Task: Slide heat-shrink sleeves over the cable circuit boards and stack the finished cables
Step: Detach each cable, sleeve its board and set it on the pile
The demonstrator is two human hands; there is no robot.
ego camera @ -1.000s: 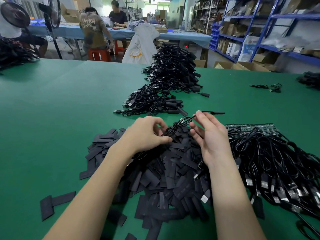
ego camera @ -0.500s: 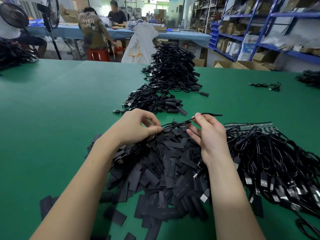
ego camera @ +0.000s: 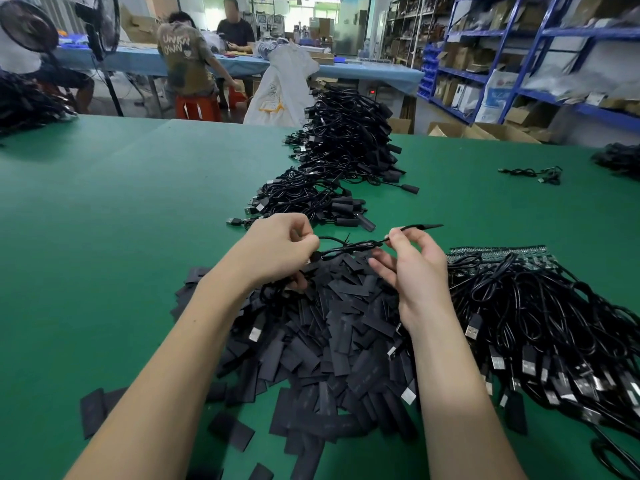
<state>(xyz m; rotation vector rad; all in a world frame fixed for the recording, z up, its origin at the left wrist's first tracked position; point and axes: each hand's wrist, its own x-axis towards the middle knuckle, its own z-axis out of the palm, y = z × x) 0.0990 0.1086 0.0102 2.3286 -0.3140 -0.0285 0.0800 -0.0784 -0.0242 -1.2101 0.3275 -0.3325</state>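
Both hands are held up over a big pile of flat black sleeves [ego camera: 332,327] on the green table [ego camera: 114,237]. One thin black cable [ego camera: 349,247] is stretched between them. Its near end is pinched by the curled fingers of the left hand [ego camera: 280,252]. Its far part is pinched by the thumb and first finger of the right hand [ego camera: 414,268], and a black sleeve tip [ego camera: 427,226] is seen poking out past that pinch. Many loose cables [ego camera: 540,327] are heaped to the right. Done cables [ego camera: 329,188] are stacked farther back.
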